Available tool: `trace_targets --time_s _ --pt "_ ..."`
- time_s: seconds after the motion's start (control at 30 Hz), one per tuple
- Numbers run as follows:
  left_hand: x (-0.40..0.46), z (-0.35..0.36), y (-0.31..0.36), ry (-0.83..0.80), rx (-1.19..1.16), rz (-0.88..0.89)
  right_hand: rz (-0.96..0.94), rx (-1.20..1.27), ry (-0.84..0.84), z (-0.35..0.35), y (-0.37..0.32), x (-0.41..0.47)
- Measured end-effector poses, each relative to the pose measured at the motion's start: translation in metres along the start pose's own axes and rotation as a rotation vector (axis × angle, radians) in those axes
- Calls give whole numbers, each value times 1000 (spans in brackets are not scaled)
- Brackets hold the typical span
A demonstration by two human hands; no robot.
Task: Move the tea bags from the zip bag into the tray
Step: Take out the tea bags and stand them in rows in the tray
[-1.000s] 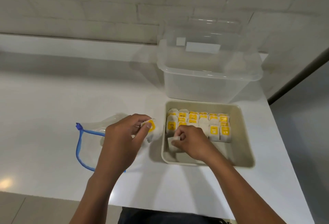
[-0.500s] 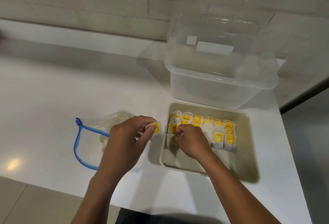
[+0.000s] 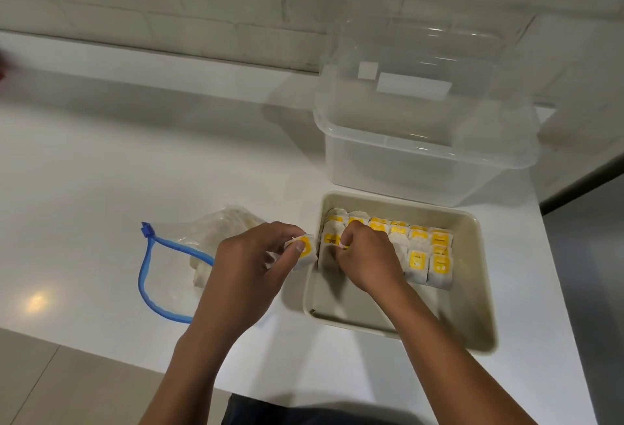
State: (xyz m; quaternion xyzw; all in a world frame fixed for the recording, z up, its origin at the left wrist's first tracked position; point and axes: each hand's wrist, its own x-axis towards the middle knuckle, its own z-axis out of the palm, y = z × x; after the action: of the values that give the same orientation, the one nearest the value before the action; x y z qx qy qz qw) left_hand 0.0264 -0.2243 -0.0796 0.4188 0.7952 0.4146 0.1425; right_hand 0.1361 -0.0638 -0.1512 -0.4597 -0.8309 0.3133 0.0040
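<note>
A beige tray [image 3: 472, 293] sits on the white counter and holds several white tea bags with yellow labels [image 3: 429, 255] standing in rows at its far side. My left hand [image 3: 250, 262] pinches a small stack of tea bags [image 3: 304, 252] just outside the tray's left rim. My right hand [image 3: 368, 255] is inside the tray, fingers curled on a tea bag [image 3: 329, 257] at the left end of the rows. The clear zip bag [image 3: 189, 255] with its blue zipper lies open to the left, a few tea bags still inside.
A large clear plastic bin [image 3: 425, 140] stands right behind the tray against the white brick wall. The counter's front edge runs just below the tray and bag, and its right edge lies close to the tray.
My right hand has moved from the tray's near left part up to the rows, setting its tea bag against them. My left hand has stayed by the rim with its stack.
</note>
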Motion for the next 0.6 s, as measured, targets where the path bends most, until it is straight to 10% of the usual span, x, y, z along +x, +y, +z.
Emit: trace_targets --time_s 0.6 --pt "1 2 -3 -13 13 0 -171 -124 -216 -19 20 -36"
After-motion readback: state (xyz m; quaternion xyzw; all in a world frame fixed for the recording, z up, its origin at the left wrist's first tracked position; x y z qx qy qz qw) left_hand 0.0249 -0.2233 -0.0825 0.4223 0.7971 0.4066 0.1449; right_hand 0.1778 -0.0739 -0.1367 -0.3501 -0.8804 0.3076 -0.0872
